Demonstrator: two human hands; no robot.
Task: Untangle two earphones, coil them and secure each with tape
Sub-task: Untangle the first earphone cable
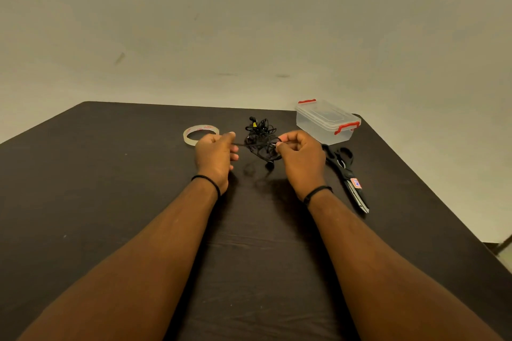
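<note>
**Tangle held between both hands, mid-table**

We note the dark, matte table point(110, 202) with a rounded far-left corner; bare surface lies broad to the left and toward us. Our left hand point(214, 156) and right hand point(300, 159) each pinch a strand of the black earphones point(260, 137), a thin-corded knot raised just above the tabletop; one bud dangles below. The clear tape roll point(201, 134), red print unreadable, lies behind the left hand; a lidded clear box point(327, 120) with red clips sits far right; black scissors point(347, 174), label illegible, lie beside the right wrist.
</note>
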